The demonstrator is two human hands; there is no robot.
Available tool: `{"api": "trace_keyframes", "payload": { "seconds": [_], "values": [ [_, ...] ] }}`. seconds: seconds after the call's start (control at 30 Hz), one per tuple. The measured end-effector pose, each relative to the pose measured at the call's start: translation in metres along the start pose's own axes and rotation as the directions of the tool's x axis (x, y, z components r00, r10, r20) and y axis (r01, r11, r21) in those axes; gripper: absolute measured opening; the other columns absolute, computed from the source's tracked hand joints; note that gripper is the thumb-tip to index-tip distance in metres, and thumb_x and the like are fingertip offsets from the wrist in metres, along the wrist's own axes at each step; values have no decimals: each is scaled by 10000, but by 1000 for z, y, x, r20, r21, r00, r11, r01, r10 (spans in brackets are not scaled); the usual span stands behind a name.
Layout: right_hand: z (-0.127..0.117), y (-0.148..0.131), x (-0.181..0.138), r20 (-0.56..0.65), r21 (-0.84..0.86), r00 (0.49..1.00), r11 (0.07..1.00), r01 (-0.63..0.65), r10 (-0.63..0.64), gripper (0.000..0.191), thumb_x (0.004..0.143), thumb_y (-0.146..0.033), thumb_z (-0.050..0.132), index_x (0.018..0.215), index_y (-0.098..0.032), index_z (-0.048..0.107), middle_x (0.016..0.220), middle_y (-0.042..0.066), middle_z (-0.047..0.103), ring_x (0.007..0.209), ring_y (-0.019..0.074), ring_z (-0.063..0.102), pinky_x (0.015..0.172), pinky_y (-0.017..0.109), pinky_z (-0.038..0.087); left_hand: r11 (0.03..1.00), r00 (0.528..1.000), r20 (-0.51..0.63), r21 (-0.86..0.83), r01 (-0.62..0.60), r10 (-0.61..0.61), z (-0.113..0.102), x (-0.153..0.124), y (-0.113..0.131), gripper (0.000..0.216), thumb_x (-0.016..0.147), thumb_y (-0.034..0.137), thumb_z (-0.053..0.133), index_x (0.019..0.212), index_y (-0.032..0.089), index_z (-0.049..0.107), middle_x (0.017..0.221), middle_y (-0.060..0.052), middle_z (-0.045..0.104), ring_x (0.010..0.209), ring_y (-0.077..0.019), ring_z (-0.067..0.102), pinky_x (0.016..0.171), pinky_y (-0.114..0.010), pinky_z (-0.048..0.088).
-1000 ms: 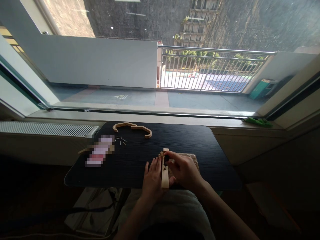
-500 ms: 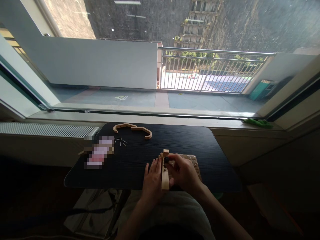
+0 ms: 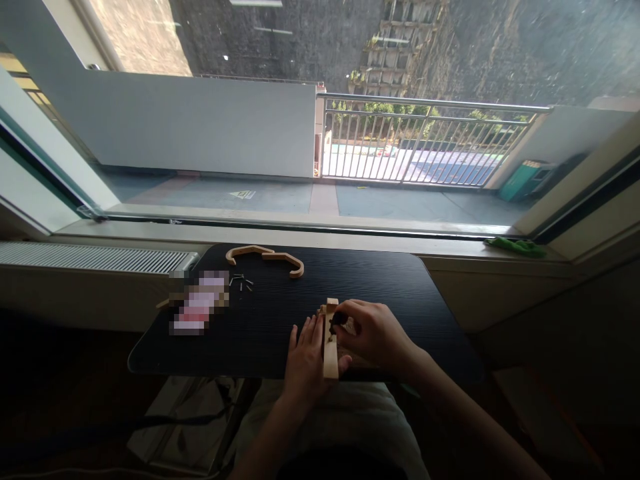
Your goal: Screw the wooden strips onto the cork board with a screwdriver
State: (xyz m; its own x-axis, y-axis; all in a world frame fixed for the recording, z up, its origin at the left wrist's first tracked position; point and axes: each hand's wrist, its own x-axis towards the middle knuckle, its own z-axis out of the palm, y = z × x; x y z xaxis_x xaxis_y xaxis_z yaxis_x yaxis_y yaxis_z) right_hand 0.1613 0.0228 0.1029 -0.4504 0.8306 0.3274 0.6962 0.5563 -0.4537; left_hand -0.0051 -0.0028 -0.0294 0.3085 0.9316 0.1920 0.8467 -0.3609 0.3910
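A wooden strip (image 3: 330,352) is being braced by the flat, parted fingers (image 3: 311,330) of the left hand (image 3: 306,360), a dark part (image 3: 338,319) being pinched against it between fingers (image 3: 351,311) of the right hand (image 3: 376,337).

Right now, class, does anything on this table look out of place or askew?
Only slightly: small dark screws lie scattered loose on the black table, near the curved pale wooden pieces. Nothing looks damaged.

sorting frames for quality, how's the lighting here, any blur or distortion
Head view: window backlight leaves the black table in shadow; left hand and right hand, pinching a small dark piece at the wooden strip, dim but sharp; wide-angle lens splays the window frame; a pixelated patch masks something.
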Motion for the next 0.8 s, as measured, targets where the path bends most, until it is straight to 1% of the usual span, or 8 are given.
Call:
{"api": "trace_keyframes", "payload": {
  "seconds": [0.1, 0.2, 0.33, 0.47, 0.57, 0.67, 0.73, 0.8],
  "values": [
    [3, -2, 1, -22, -19, 1000, 1000, -2, 1, 25, 786, -184, 628, 783, -208, 622, 648, -26, 631, 531, 105, 512, 531, 221, 303, 1000, 1000, -4, -3, -7, 7, 0, 0, 0, 809, 876, 477, 526, 1522, 83, 239, 1539, -215, 402, 1450, -340, 343, 1173, -574, 259],
    [8, -3, 0, -49, -47, 998, 998, -39, 37, 61, 796, -226, 632, 744, -215, 601, 579, -42, 603, 504, 105, 514, 518, 219, 280, 1000, 1000, -7, -14, -11, 10, 1, -1, -1, 823, 865, 492, 547, 1522, 99, 244, 1528, -216, 419, 1444, -343, 355, 1170, -577, 261],
    [14, -5, -1, -88, -90, 991, 990, -111, 103, 72, 801, -268, 633, 750, -229, 600, 522, -58, 576, 477, 113, 526, 514, 226, 263, 1000, 1000, -10, -17, -13, 13, 1, -1, -2, 833, 860, 488, 558, 1528, 113, 231, 1534, -209, 413, 1446, -340, 351, 1169, -579, 262],
    [17, -7, -2, -125, -129, 978, 975, -182, 166, 110, 818, -301, 606, 735, -231, 586, 514, -47, 576, 456, 123, 519, 503, 243, 240, 1000, 1000, -8, -11, -12, 12, 0, 0, 0, 831, 857, 489, 557, 1518, 87, 255, 1537, -213, 407, 1443, -345, 355, 1170, -575, 267],
    [16, -9, -2, -114, -148, 975, 967, -208, 193, 118, 824, -309, 600, 739, -228, 585, 523, -36, 583, 450, 127, 503, 502, 255, 233, 1000, 1000, -7, -3, -1, 1, -1, 0, 2, 832, 856, 478, 557, 1520, 81, 251, 1534, -213, 412, 1440, -346, 359, 1169, -571, 271],
    [11, -10, -1, -70, -154, 978, 967, -203, 194, 128, 833, -302, 604, 735, -221, 591, 565, -23, 602, 483, 131, 515, 505, 257, 243, 1000, 1000, -11, -4, -4, 4, -1, 0, 1, 817, 868, 458, 543, 1529, 94, 231, 1540, -203, 407, 1442, -340, 357, 1166, -574, 273],
    [7, -9, 0, -50, -130, 981, 973, -193, 188, 94, 833, -283, 616, 769, -216, 627, 657, -7, 645, 543, 136, 551, 518, 250, 286, 1000, 1000, -15, -4, -3, 3, 0, 0, 2, 806, 870, 462, 540, 1525, 96, 245, 1538, -204, 410, 1439, -344, 362, 1161, -580, 276],
    [5, -8, 1, -46, -75, 983, 981, -179, 176, 79, 839, -266, 629, 874, -221, 683, 770, 6, 683, 612, 142, 592, 550, 245, 350, 1000, 1000, -16, -3, 2, -2, -1, 1, 3, 801, 870, 480, 537, 1515, 87, 269, 1530, -212, 419, 1433, -350, 370, 1157, -584, 282]
  ]
}}
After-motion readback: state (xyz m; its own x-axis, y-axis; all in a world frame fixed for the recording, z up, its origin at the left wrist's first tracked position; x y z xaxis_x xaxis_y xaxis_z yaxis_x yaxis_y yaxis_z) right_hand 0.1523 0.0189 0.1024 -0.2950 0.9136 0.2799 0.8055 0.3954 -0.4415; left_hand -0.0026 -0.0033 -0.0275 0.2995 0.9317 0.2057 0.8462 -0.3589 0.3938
